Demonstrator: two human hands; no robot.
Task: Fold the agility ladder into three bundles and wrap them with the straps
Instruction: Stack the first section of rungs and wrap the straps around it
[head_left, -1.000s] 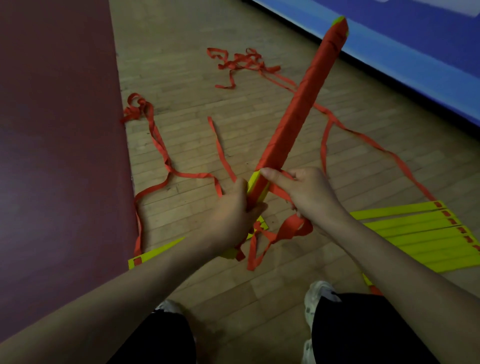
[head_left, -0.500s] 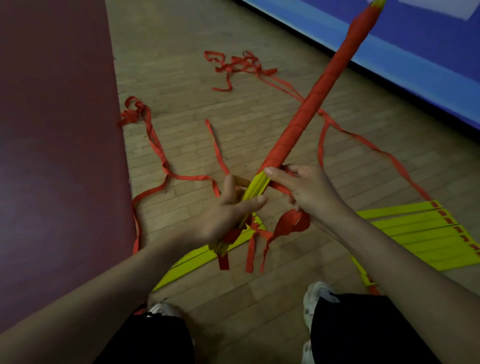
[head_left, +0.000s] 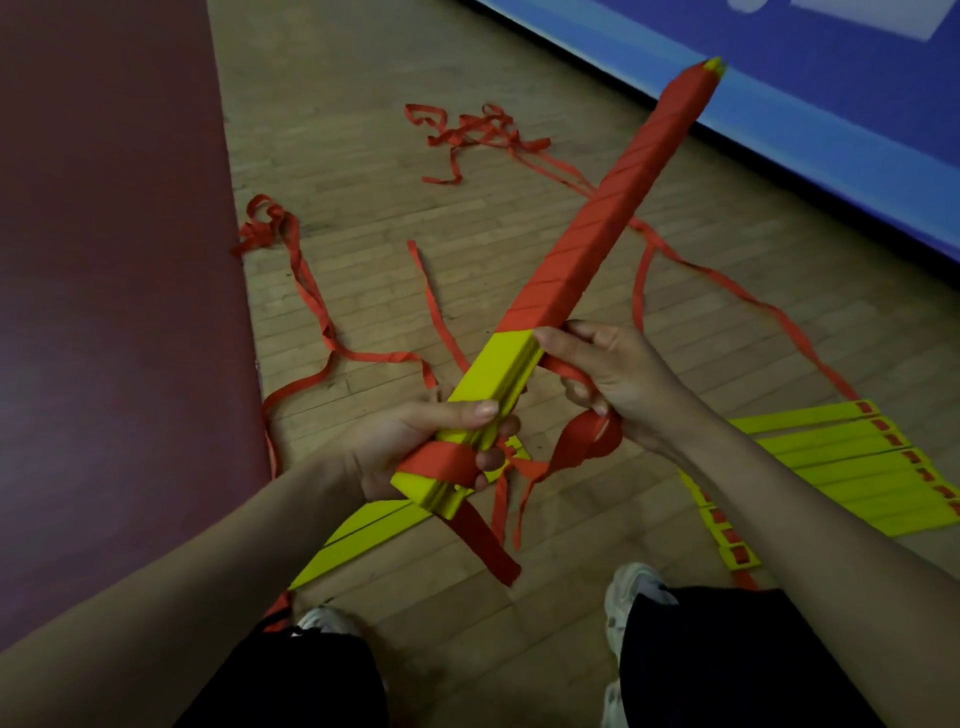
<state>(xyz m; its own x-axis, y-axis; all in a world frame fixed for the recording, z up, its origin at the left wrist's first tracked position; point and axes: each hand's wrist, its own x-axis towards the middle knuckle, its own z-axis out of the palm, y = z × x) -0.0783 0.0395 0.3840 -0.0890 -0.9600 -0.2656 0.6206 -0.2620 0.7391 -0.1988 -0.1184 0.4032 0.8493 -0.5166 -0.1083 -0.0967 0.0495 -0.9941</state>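
Lowered bundle (head_left: 587, 244) tip since 0.5 s ago; held slanting above floor (head_left: 363, 156). Left hand (head_left: 415, 452) clenched round yellow end, right hand (head_left: 623, 384) pinching strap (head_left: 563, 370). Keep strap taut; overlap turns evenly.

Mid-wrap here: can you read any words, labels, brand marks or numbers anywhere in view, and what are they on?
No text can be read.
White marking on the blue surface: cut off by the frame's edge, unreadable.
Bundle, strap and yellow rungs on the floor: no print shows.
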